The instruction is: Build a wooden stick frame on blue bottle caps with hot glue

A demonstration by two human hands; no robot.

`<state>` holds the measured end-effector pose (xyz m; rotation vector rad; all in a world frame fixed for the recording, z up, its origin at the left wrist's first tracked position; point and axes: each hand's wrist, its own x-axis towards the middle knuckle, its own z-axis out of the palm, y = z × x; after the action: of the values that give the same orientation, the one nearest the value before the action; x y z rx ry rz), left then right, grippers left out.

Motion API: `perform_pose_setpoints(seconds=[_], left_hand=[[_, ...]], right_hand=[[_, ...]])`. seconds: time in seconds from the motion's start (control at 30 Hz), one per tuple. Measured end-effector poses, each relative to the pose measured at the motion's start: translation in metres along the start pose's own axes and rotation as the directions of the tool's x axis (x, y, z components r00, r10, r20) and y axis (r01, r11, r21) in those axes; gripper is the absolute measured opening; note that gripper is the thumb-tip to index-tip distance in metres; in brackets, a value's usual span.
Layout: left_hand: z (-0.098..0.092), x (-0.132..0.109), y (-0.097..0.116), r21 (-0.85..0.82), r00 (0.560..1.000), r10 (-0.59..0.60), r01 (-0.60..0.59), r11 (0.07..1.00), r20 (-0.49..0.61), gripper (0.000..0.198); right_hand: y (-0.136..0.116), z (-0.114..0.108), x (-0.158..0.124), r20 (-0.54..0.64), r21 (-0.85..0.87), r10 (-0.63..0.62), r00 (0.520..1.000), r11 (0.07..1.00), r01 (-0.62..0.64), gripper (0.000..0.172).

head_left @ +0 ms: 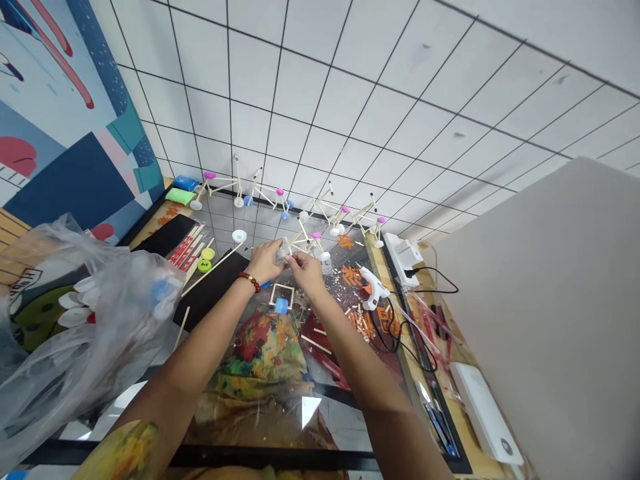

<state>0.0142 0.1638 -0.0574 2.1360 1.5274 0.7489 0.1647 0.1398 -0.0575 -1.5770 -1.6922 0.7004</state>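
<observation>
Over the middle of the glass table, my left hand (267, 261) has its fingers closed on a small whitish clear piece (283, 252). My right hand (306, 272) meets it from the right, thumb and fingertips pinched at the piece's edge; what they grip is too small to make out. Just behind the hands stands a stick model (305, 235) with a pink cap and white discs. Nearer to me lie a square stick frame (283, 295) and a blue block (281, 306).
More stick models (265, 193) line the tiled wall. A glue gun (373, 288) with a black cable lies right, near a power strip (401, 259). Plastic bags (95, 320) fill the left. Loose sticks and yellow-green tubs (205, 265) lie left of centre; scraps are scattered right.
</observation>
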Motion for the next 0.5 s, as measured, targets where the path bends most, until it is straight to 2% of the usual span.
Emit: perform_pose_setpoints(seconds=[0.13, 0.23, 0.33, 0.4, 0.43, 0.5], left_hand=[[0.000, -0.001, 0.002, -0.011, 1.000, 0.002, -0.002, 1.000, -0.011, 0.054], [0.000, -0.001, 0.003, -0.025, 1.000, 0.004, -0.004, 1.000, -0.007, 0.055], [0.000, 0.000, 0.002, -0.033, 1.000, 0.001, -0.002, 0.999, -0.007, 0.055], [0.000, 0.000, 0.002, -0.033, 1.000, 0.000, 0.000, 0.999, -0.006, 0.056], [-0.001, 0.000, 0.002, -0.030, 1.000, 0.001, -0.001, 1.000, -0.003, 0.057], [-0.001, 0.000, 0.002, -0.020, 1.000, 0.004, -0.004, 1.000, 0.006, 0.059]], right_hand=[[0.013, -0.025, -0.006, 0.038, -0.038, 0.051, 0.998, 0.998, -0.049, 0.014], [0.032, -0.058, -0.007, -0.045, -0.114, 0.107, 0.993, 0.987, -0.111, 0.010], [0.050, -0.080, -0.002, -0.190, -0.253, 0.115, 0.975, 0.954, -0.162, 0.034], [0.057, -0.083, 0.002, -0.179, -0.303, 0.112, 0.977, 0.939, -0.163, 0.050], [0.058, -0.082, 0.004, -0.154, -0.308, 0.113, 0.982, 0.938, -0.157, 0.053], [0.059, -0.076, 0.007, -0.117, -0.307, 0.117, 0.986, 0.940, -0.148, 0.047]])
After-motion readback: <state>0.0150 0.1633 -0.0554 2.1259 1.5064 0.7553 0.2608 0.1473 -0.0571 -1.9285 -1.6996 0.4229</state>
